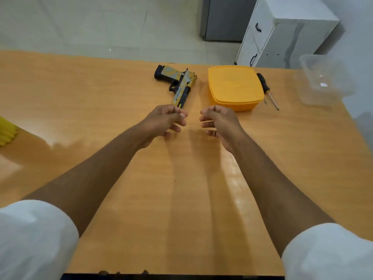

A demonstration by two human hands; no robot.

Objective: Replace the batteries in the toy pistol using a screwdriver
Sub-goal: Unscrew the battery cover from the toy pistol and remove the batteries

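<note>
Office-type rm, laminate desk [101, 87], white drawer cabinet [282, 37], tiled floor [80, 23]

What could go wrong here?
The screwdriver lies past the yellow box, so the right hand might bump the box when reaching. The clear tub sits near the table's edge and could get knocked off. The pistol is close to the left hand.

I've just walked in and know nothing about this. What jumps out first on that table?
Two bare hands, the left hand and right hand, hover loosely curled over the middle of the wooden table, holding nothing. Just beyond the left hand lies a yellow and black toy pistol. To its right sits a closed yellow container, with a black-handled screwdriver lying beside it.
</note>
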